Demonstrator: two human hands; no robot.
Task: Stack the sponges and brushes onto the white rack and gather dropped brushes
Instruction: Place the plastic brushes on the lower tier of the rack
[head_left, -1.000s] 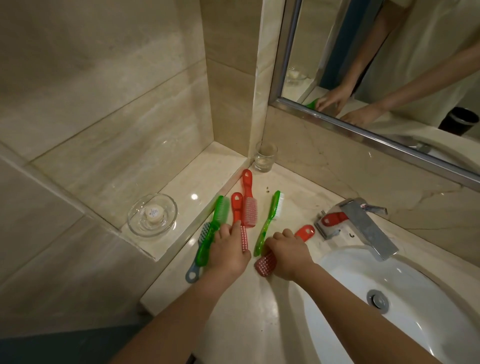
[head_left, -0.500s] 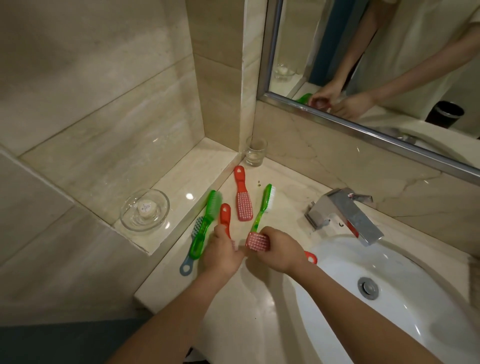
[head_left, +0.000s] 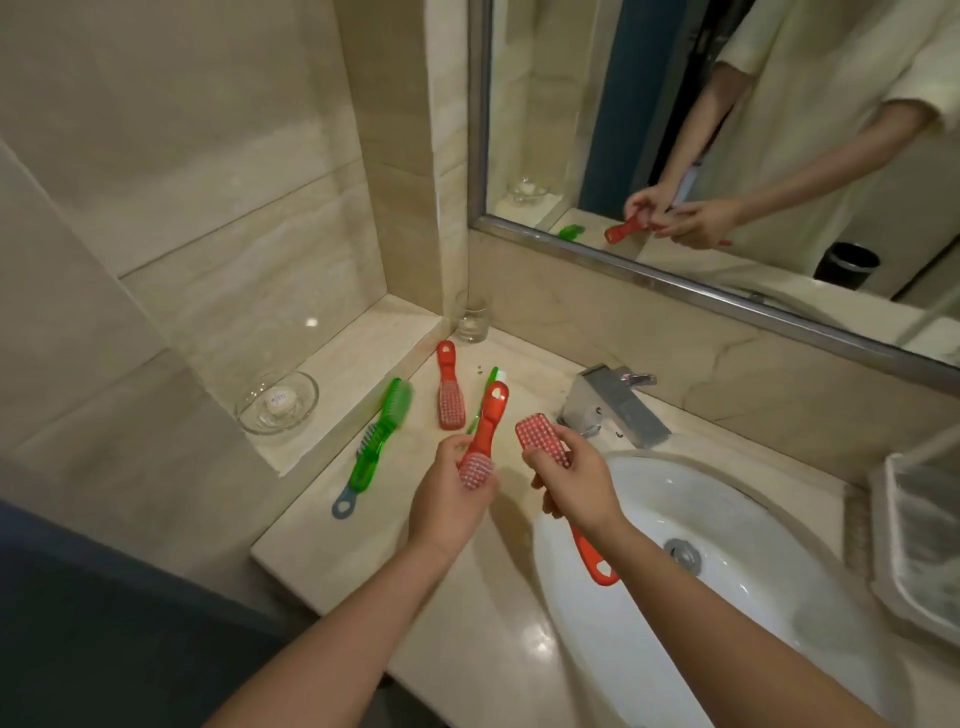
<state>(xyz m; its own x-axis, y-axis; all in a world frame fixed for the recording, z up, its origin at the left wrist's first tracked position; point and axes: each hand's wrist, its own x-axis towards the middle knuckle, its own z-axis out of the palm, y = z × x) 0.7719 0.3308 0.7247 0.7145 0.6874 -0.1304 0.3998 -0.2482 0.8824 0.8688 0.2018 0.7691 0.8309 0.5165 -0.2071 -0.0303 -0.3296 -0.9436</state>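
My left hand (head_left: 448, 493) grips a red brush (head_left: 485, 426) by its bristle head, handle pointing up and away. My right hand (head_left: 571, 480) grips a second red brush (head_left: 543, 439) near its head, its handle (head_left: 595, 561) hanging down over the sink. Both are lifted above the marble counter (head_left: 363, 540). A third red brush (head_left: 448, 387) lies on the counter near the corner. A green brush (head_left: 382, 434) lies against the ledge, over a blue-handled brush (head_left: 344, 504). Another green brush (head_left: 491, 376) shows partly behind the brush in my left hand. The white rack (head_left: 917, 540) stands at the right edge.
A glass tumbler (head_left: 472, 317) stands in the back corner. A glass dish (head_left: 278, 402) with a small soap sits on the raised ledge. The chrome tap (head_left: 615, 408) overhangs the white sink (head_left: 727, 545). A mirror (head_left: 727, 130) covers the wall behind.
Both hands have lifted off the counter, each carrying a red brush upward. The view has swung right, bringing the white rack into sight.
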